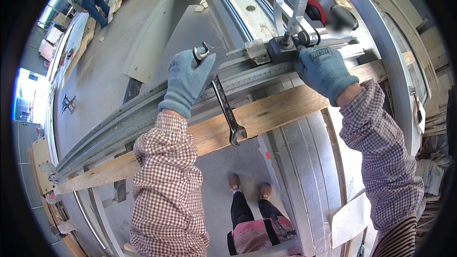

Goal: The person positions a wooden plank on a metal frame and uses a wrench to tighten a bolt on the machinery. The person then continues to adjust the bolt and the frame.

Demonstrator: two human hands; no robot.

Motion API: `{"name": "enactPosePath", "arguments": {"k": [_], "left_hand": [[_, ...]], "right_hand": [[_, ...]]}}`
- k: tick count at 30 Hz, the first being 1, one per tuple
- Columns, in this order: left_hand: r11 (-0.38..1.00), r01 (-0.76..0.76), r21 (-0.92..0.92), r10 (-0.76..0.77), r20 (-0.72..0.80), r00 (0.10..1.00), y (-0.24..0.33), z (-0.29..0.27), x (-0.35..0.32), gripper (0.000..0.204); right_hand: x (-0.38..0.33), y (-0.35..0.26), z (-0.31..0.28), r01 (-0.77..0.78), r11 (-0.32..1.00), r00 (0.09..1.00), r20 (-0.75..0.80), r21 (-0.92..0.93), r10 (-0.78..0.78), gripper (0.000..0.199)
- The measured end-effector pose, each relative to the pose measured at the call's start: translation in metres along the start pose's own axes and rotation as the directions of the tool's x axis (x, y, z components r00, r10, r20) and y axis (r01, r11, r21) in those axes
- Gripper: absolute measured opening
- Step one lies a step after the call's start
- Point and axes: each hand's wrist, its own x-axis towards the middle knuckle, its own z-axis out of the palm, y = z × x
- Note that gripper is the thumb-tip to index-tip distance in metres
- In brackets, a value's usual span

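In a blue knit work glove, my left hand (186,78) is closed round the upper part of a double open-end wrench (223,101). One jaw sticks out above the thumb; the dark shaft and the other jaw hang down over a wooden board. My right hand (326,69), gloved alike, is closed against the right side of a black block (281,50) on the metal rail. A bolt with a nut (286,40) stands on top of this block. My right fingertips are partly hidden behind it. Above rises a silver looped handle (293,0).
A ruled metal rail (247,81) runs left across the bench, beside a long wooden board (266,112). A clear plastic block (257,51) sits left of the black block. White paper (350,221) hangs at lower right. Another person (93,4) bends over at far left.
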Motion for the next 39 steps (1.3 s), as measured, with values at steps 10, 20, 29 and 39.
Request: {"name": "enactPosePath", "arguments": {"k": [10,20,29,39], "left_hand": [[0.998,0.053,-0.034,-0.053,-0.028,0.998,-0.002,0.002,0.001,0.024],[0.964,0.198,-0.177,-0.190,0.057,0.980,-0.009,0.003,0.001,0.023],[0.978,0.178,-0.105,-0.172,0.067,0.983,-0.002,0.001,0.002,0.024],[0.972,0.062,-0.229,-0.041,0.095,0.995,-0.016,-0.005,0.001,0.031]], "right_hand": [[-0.001,0.000,0.002,0.023,1.000,0.999,-0.046,-0.003,-0.023,0.021],[0.001,0.000,0.001,0.036,0.999,0.999,-0.030,0.013,-0.036,0.021],[0.001,0.001,0.003,0.014,1.000,1.000,-0.006,0.010,-0.014,0.020],[-0.031,0.001,-0.007,-0.124,0.756,0.978,-0.049,0.643,0.203,0.029]]}}
